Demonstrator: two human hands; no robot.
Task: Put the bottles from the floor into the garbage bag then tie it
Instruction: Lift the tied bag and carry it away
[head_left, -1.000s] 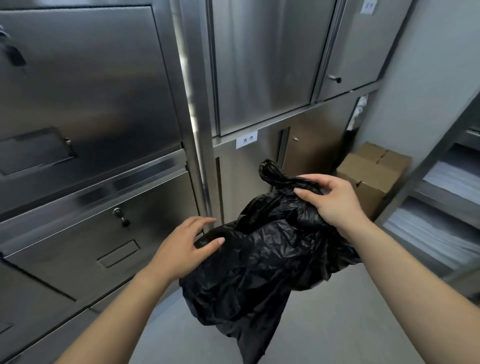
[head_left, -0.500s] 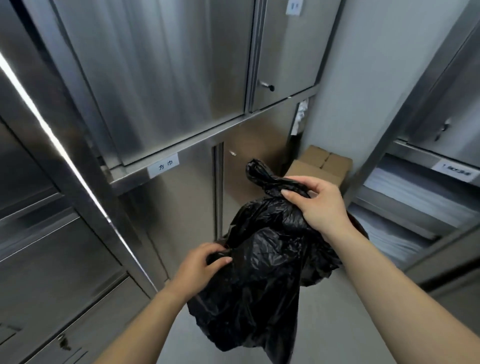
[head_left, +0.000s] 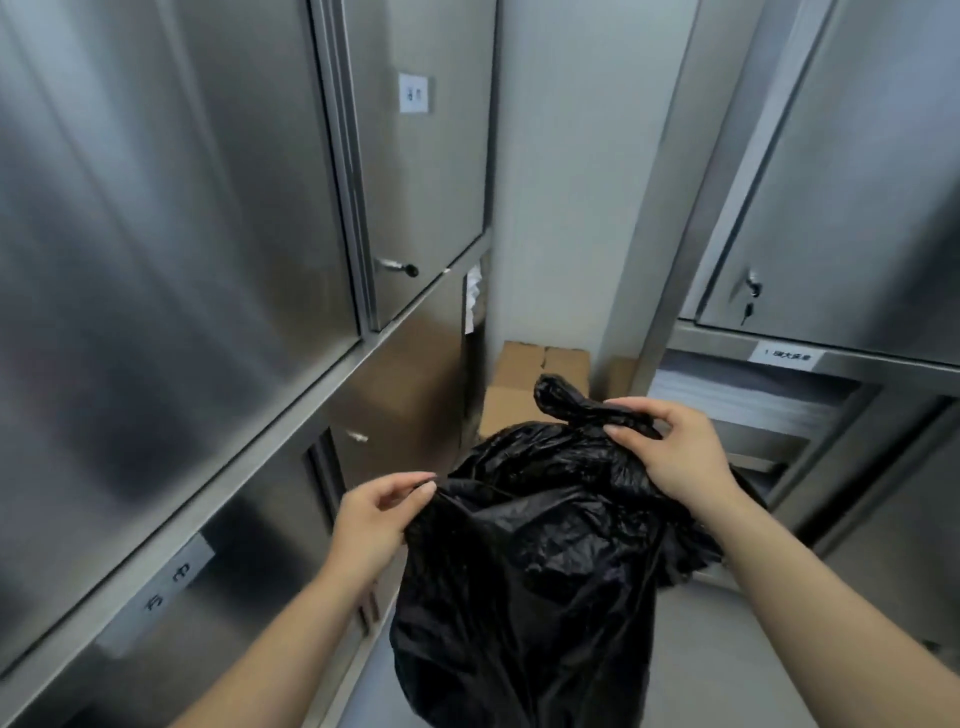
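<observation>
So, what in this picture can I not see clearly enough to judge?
Bottles: head view, the opaque black garbage bag hides its contents.
Knot: the right hand covers part of the gathered neck; tied or not, unclear.
Bag's bottom: cut off by the lower edge.
Door label: too small and blurred to read.

white shelf label (head_left: 787, 357) on the right starts with "1", rest too blurry, door label (head_left: 415, 93) and rail label (head_left: 169, 584) unreadable

The grey floor (head_left: 701, 675) carries a cardboard box (head_left: 511, 405) pushed into the far corner (flaps closed, against the wall). To the right, a low metal shelf (head_left: 769, 444) holds a stack of white sheets (head_left: 737, 395).
</observation>
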